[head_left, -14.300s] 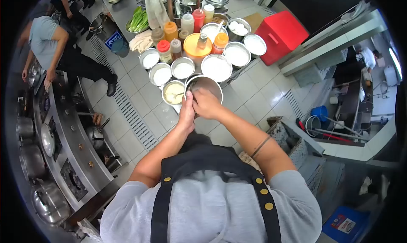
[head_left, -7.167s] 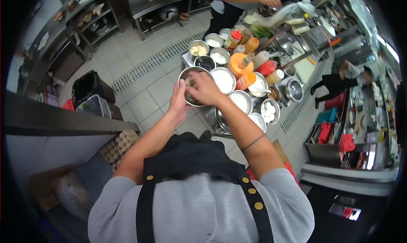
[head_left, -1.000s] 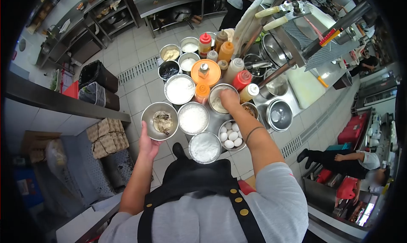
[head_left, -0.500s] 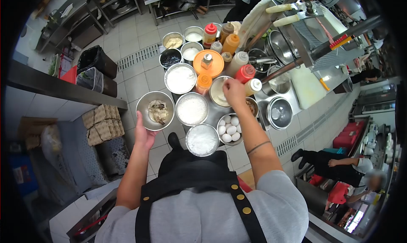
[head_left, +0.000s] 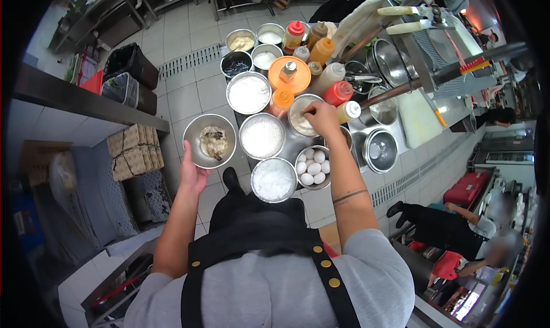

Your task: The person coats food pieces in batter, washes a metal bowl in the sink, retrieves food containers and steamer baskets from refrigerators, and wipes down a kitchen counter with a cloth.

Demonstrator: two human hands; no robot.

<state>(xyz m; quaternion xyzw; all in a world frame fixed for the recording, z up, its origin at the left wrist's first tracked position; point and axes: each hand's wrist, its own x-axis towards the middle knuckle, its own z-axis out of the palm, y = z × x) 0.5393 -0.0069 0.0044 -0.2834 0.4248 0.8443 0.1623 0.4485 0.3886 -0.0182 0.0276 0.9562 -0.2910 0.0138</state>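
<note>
Metal bowl (head_left: pixel 192 139) held beside the tabletop, pale mixture with dark pieces (head_left: pixel 213 143) already inside.
Left hand (head_left: pixel 195 174) grips the bowl's near left side; right hand (head_left: pixel 323 117) is over the pale-filled tin (head_left: pixel 302 99) by the orange bottle (head_left: pixel 281 102), fingertips seemingly bunched, though whether closed on anything I cannot tell. The work looks partway: the bowl is filled, yet the right hand is busy elsewhere; how much remains does not show.

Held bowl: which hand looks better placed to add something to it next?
Probably the right hand: it reaches over a pan, while the left hand is occupied holding the bowl.
</note>
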